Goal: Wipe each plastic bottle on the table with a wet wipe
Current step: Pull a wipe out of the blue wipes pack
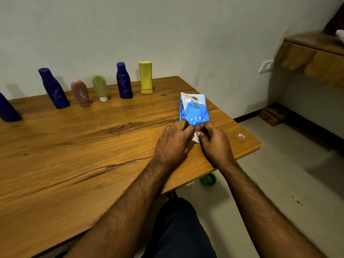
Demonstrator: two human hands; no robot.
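Both the left hand (175, 142) and right hand (214, 144) pinched the wipe pack (194, 110) at its near end, bottles (124, 81) standing well beyond.

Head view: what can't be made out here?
- Near end of the wipes pack: covered by the left hand and right hand.
- White wipe: mostly hidden between the fingers.
- Leftmost dark blue bottle: cut off by the left frame edge.
- Bottle labels: too small and blurred to read.
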